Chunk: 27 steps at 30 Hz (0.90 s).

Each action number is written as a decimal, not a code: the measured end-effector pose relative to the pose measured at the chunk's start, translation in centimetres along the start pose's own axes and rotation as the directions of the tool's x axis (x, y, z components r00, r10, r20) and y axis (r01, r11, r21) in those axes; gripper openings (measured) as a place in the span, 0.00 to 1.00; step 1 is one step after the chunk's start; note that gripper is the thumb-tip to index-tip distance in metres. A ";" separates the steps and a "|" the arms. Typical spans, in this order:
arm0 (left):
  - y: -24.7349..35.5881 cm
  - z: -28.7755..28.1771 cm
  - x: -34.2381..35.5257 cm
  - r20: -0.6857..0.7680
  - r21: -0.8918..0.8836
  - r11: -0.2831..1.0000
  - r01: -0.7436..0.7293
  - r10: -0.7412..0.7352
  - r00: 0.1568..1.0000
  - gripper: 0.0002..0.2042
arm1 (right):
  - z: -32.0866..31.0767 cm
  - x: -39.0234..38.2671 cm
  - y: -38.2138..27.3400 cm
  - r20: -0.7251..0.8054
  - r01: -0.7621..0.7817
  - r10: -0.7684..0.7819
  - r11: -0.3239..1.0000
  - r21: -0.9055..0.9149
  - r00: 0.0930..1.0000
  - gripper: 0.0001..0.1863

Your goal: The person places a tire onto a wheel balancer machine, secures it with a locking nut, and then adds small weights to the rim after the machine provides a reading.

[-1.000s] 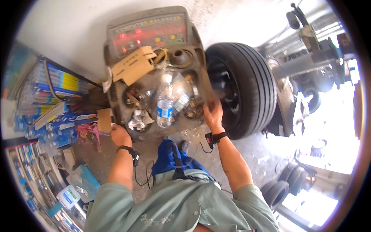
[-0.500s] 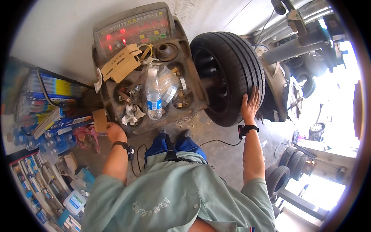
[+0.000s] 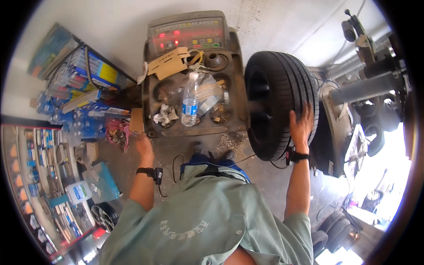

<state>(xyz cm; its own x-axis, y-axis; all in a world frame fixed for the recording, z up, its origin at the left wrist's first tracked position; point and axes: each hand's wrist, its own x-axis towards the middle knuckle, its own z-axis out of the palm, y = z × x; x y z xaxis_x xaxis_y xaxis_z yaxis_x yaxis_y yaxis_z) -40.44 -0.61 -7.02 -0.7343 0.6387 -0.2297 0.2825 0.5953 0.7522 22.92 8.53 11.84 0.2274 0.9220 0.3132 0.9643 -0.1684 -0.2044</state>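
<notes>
My right hand [image 3: 303, 126] lies open on the tread of a black tyre [image 3: 285, 84], fingers stretched out along the grooves. The tyre stands upright on a dark-spoked wheel at the right side of a wheel balancer [image 3: 201, 132]. Just off the balancer's front left corner is my left hand [image 3: 145, 146], below a brown cardboard piece [image 3: 137, 119]. Its fingers are foreshortened, so whether it grips anything cannot be made out. On the balancer's tray are a clear water bottle [image 3: 190, 104], a torn cardboard box [image 3: 168, 63] and crumpled paper [image 3: 165, 115].
Red digits glow on the balancer's panel [image 3: 187, 37]. At the left are a rack of boxed goods [image 3: 90, 70], wrapped bottles [image 3: 84, 126] and a pink bag [image 3: 118, 132]. Metal machine arms [image 3: 369, 93] stand right of the tyre. A cable [image 3: 176, 161] runs near my feet.
My view has turned, shifting the balancer and tyre rightward in the picture. My left hand has drawn slightly back from the balancer's corner. My right hand stays on the tyre tread.
</notes>
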 end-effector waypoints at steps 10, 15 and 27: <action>8.0 2.9 -12.9 0.045 -0.270 0.952 -0.146 0.164 0.985 0.08 | 1.4 -1.8 4.7 -0.010 0.000 0.000 0.998 -0.070 1.000 0.35; 13.3 3.7 -17.4 0.183 -0.232 0.925 -0.303 0.347 0.920 0.14 | -1.0 -0.2 4.7 -0.054 0.162 -0.157 0.981 0.105 0.986 0.35; 13.5 5.8 -14.1 0.412 -0.250 0.932 -0.264 0.349 0.842 0.15 | -0.9 -2.6 3.2 0.099 0.052 -0.043 0.995 -0.089 0.994 0.35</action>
<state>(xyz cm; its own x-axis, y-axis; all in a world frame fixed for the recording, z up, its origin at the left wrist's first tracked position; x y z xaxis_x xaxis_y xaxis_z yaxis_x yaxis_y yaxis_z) -22.71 1.20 2.80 -0.2657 0.9461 -0.1852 0.3022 0.2641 0.9159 25.58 5.28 11.18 0.1713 0.9585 0.2280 0.9830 -0.1507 -0.1050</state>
